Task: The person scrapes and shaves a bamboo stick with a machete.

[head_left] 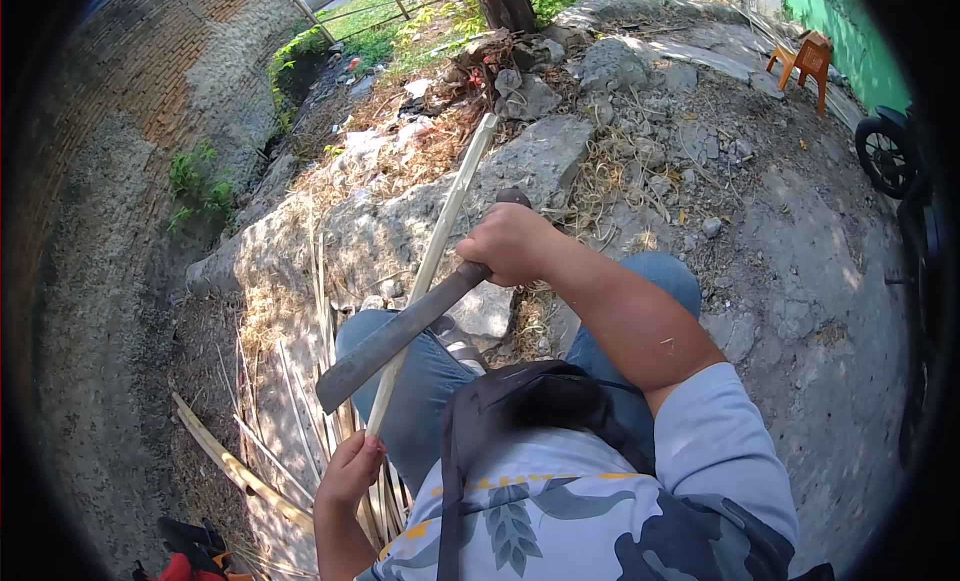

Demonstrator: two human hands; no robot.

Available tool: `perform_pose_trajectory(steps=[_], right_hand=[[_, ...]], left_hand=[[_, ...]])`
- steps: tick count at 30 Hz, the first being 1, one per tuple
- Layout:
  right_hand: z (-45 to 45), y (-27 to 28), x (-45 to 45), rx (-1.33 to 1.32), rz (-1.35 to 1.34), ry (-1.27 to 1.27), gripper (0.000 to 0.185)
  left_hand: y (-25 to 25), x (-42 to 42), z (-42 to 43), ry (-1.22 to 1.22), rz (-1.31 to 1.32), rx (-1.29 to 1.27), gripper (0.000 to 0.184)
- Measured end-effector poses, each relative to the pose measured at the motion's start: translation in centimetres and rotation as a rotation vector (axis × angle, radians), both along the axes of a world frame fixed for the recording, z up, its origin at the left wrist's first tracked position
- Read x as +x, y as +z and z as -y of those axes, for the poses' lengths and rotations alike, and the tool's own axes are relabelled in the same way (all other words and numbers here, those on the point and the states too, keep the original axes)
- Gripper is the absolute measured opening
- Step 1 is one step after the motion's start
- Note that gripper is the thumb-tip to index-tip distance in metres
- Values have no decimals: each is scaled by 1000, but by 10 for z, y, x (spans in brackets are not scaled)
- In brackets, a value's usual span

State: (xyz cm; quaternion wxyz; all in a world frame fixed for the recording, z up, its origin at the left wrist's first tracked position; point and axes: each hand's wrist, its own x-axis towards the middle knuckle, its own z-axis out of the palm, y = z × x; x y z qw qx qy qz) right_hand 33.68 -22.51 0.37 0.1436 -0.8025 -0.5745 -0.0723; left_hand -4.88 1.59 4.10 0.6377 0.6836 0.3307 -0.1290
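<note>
My right hand (510, 243) is wrapped round the dark handle of a machete (390, 343), whose broad grey blade points down to the left. The blade lies across a long pale bamboo strip (453, 203), apparently against it. Down at the strip's near end, my left hand (352, 468) grips it with closed fingers. The strip slants up and away, its far end over the stone slab. Several thin bamboo strips (322, 281) lie on the ground by my left knee, partly hidden by my leg and arm.
A thicker bamboo piece (235, 468) lies at the left. Ahead are a broken concrete slab (545, 156), rubble and a tree trunk (505, 3). An orange chair (803, 65) and a black wheel (886, 156) stand at the right. A brick wall (130, 91) runs along the left.
</note>
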Motion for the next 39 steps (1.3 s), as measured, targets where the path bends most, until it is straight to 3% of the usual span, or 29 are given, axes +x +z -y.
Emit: perform_pose_trajectory(steps=[2,4,7,11,18,21,23,26,29,39], right_hand=[[17,-7,24,41,-35,-135,18],[34,-8,45,94,-279,-528,17],[39,-5,48,97,-351,-641,20],[31,-6,41,43,-331,-592,21],[-3,5,-6,-83,-52,-55,19],[-1,7,-3,-104,-48,-7,19],[18,-3,25,-23,-78,-162,21],[39,-4,53,129,-444,-673,20],[34,-17,50,110,-456,-739,20],[3,0,5,1,-59,-67,18]], left_hand=[[6,-15,-9,66,-29,-8,29],[20,-23,-11,72,-41,35,30],[26,-16,0,63,-49,71,30],[15,-18,-5,114,-66,67,30],[5,6,6,20,-38,35,29],[4,0,0,-10,-42,54,29],[10,-13,-5,21,-72,51,30],[14,-26,-14,12,-99,54,33],[14,-22,-6,16,-98,117,31],[-4,4,-5,-22,-26,134,32]])
